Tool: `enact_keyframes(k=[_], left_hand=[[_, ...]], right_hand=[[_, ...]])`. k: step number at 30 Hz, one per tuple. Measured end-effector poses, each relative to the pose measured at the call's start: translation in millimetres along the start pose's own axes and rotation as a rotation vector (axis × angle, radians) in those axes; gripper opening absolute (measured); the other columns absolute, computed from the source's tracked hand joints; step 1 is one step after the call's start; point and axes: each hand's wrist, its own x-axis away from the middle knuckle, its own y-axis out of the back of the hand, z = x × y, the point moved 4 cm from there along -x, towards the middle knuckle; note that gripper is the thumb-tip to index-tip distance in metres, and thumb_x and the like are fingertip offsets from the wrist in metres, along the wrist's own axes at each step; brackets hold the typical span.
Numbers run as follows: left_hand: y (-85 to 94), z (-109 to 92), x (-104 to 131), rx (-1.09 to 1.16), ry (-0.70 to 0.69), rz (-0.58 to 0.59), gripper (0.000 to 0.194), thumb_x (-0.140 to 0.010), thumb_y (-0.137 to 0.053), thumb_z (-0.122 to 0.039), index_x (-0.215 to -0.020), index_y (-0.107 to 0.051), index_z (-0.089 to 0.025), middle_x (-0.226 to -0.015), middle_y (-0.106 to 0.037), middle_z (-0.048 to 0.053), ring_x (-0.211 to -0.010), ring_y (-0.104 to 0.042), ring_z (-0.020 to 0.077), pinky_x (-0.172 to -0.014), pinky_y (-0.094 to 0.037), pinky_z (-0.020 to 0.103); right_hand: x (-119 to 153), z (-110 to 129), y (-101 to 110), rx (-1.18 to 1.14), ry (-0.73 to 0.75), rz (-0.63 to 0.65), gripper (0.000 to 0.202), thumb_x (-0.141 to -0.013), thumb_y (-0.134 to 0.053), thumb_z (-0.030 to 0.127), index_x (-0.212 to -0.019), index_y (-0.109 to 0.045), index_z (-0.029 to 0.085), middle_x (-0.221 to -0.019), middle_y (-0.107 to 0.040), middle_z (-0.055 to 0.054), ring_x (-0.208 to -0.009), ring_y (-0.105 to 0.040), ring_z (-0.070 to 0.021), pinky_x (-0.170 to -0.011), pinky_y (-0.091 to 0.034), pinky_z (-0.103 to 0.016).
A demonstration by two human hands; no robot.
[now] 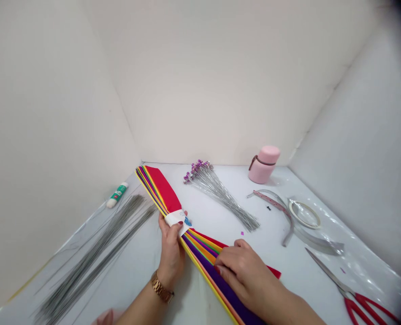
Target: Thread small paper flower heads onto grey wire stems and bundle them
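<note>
A long bundle of coloured sheets (163, 187), red on top with yellow, purple, green and orange edges, slants across the middle. A white paper band (176, 220) wraps it near its centre. My left hand (171, 246) is closed round the bundle at the band, thumb on top, with a watch on the wrist. Lower right, my right hand (241, 271) pinches among the fanned layers, its fingertips at the orange and purple sheets.
Grey wires (95, 257) and a glue stick (117, 195) lie left. Silver stems with purple tips (221, 194) lie behind the bundle. Rightward are a pink bottle (264, 164), curved strips (275, 205), a tape roll (319, 219) and red-handled scissors (347, 289).
</note>
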Motion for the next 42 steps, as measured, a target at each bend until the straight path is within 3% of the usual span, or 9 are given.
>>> enact_keyframes(k=[17, 23, 28, 37, 42], left_hand=[[1.8, 0.8, -0.9, 0.018, 0.032, -0.015, 0.058, -0.077, -0.051, -0.018, -0.128, -0.028, -0.034, -0.101, -0.058, 0.002, -0.078, -0.058, 0.0149, -0.070, -0.046, 0.028], [-4.5, 0.5, 0.9, 0.019, 0.054, 0.051, 0.065, -0.078, -0.055, -0.024, -0.130, -0.019, -0.040, -0.113, -0.052, 0.003, -0.094, -0.056, 0.0181, -0.075, -0.047, 0.031], [-5.8, 4.1, -1.6, -0.010, 0.054, 0.039, 0.083, -0.066, -0.069, -0.019, -0.129, -0.020, -0.041, -0.124, -0.046, 0.006, -0.113, -0.046, 0.0241, -0.078, -0.048, 0.031], [-13.4, -4.5, 2.3, 0.006, 0.139, 0.198, 0.087, -0.065, -0.070, -0.017, -0.131, -0.018, -0.038, -0.126, -0.047, 0.008, -0.119, -0.040, 0.0260, -0.084, -0.046, 0.034], [-11.2, -3.3, 1.0, 0.024, 0.079, 0.206, 0.086, -0.065, -0.067, -0.014, -0.131, -0.017, -0.039, -0.127, -0.046, 0.008, -0.120, -0.038, 0.0277, -0.083, -0.046, 0.036]], right_hand=[[-6.4, -11.4, 1.6, 0.113, -0.081, -0.061, 0.023, -0.083, -0.033, 0.009, -0.065, -0.045, 0.018, -0.063, -0.055, 0.002, -0.054, -0.043, -0.0106, -0.070, -0.031, -0.028], [-6.9, -10.9, 1.1, 0.179, -0.125, -0.074, 0.026, -0.087, -0.029, 0.014, -0.065, -0.043, 0.018, -0.059, -0.054, 0.000, -0.056, -0.042, -0.0147, -0.067, -0.034, -0.031], [-7.2, -11.0, 3.1, 0.153, -0.102, -0.141, 0.026, -0.088, -0.030, 0.015, -0.066, -0.043, 0.019, -0.060, -0.055, 0.000, -0.056, -0.044, -0.0154, -0.064, -0.034, -0.030], [-4.4, -27.7, 6.5, 0.169, -0.181, -0.222, 0.024, -0.088, -0.031, 0.016, -0.074, -0.050, 0.019, -0.061, -0.057, -0.002, -0.061, -0.047, -0.0184, -0.060, -0.034, -0.029], [-5.1, -26.5, 8.8, 0.188, -0.195, -0.224, 0.025, -0.088, -0.032, 0.015, -0.074, -0.052, 0.018, -0.060, -0.057, -0.003, -0.061, -0.048, -0.0184, -0.059, -0.034, -0.029]])
